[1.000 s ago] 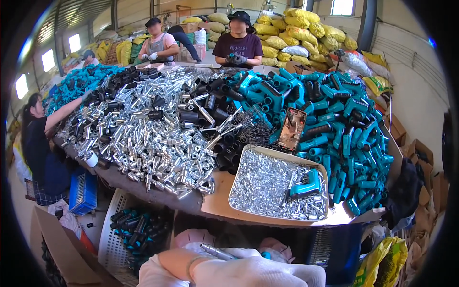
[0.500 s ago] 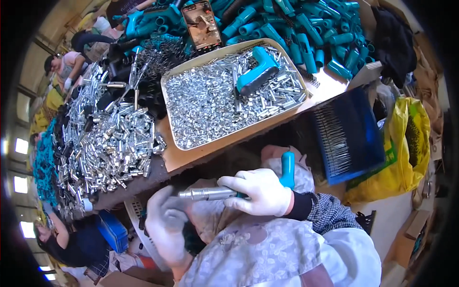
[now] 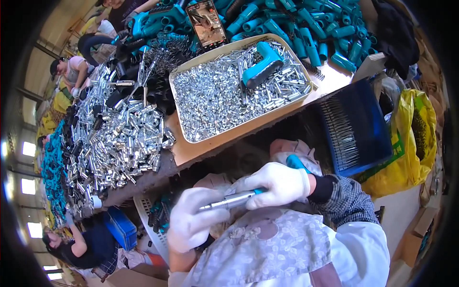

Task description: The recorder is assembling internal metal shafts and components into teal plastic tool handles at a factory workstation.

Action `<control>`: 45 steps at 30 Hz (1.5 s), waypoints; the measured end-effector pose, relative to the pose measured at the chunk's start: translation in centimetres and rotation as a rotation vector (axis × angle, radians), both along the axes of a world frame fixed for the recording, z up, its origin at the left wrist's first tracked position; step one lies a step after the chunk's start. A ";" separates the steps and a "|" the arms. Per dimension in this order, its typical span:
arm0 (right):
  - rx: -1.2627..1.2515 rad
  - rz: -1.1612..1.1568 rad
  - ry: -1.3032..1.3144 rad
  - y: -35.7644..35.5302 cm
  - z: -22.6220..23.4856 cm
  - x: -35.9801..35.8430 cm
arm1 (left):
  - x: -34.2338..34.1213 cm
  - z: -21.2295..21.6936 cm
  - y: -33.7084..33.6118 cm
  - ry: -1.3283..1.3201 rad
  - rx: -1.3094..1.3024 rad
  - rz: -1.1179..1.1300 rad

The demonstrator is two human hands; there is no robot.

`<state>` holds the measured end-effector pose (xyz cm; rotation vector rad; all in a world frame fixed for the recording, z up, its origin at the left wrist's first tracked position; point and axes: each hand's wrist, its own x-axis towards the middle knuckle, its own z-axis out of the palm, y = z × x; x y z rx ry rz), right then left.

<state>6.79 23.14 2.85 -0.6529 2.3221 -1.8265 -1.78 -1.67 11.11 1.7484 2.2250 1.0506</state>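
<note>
My gloved right hand (image 3: 277, 184) was closed around the blue-handled tool (image 3: 258, 191), its silver metal shaft (image 3: 228, 201) pointing left across my lap. My gloved left hand (image 3: 193, 225) was curled loosely at the shaft's tip, fingers touching it; whether it truly gripped the metal I could not tell from this angle. The blue handle end stuck out behind my right wrist, above the checked cuff (image 3: 346, 203) of my sleeve.

Both hands sat low, just below the edge of the wooden table (image 3: 191, 150). On it, straight ahead, lay a shallow tray (image 3: 248, 126) full of small silver parts, with a blue tool body (image 3: 262, 64) resting on top of them. To the left spread a heap of larger silver tubes (image 3: 119, 138); behind the tray were piles of blue handles (image 3: 306, 24) and a phone (image 3: 206, 21) propped upright. A dark blue crate (image 3: 358, 129) stood to the right of my knees, beside a yellow sack (image 3: 413, 138). Other workers (image 3: 71, 71) sat along the table's far side.
</note>
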 end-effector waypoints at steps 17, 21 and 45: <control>0.538 -0.143 0.168 -1.7 4.7 -0.7 | 1.1 -1.4 -2.1 -0.434 -0.124 0.504; 0.251 0.052 -0.006 -1.0 5.7 -0.9 | 2.1 -1.4 -2.2 -0.423 -0.100 0.316; 0.213 -0.049 -0.128 -0.9 2.7 0.1 | 0.6 -2.0 -1.8 0.102 0.000 0.093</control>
